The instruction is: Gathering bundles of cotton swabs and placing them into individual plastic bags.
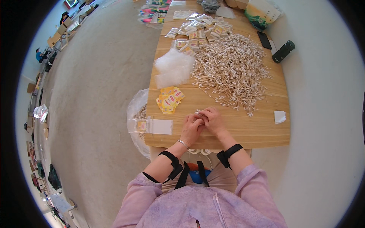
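Hands at the near edge of the pale wooden tabletop point(243, 129).
Left hand point(191, 128) and right hand point(213, 120) pressed together, pinching a small bundle of white cotton swabs point(199, 112); large loose swab heap point(232, 70) beyond.

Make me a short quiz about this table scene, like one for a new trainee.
1. True or false: the big heap of cotton swabs lies in the middle of the wooden table, beyond the person's hands.
2. What lies just left of that heap? A) a pile of clear plastic bags B) a red bucket C) a pair of scissors
3. Fill in: the left hand and right hand meet over the table's ____ edge, pinching a small bundle of swabs.

Key: 1 true; 2 A; 3 near.
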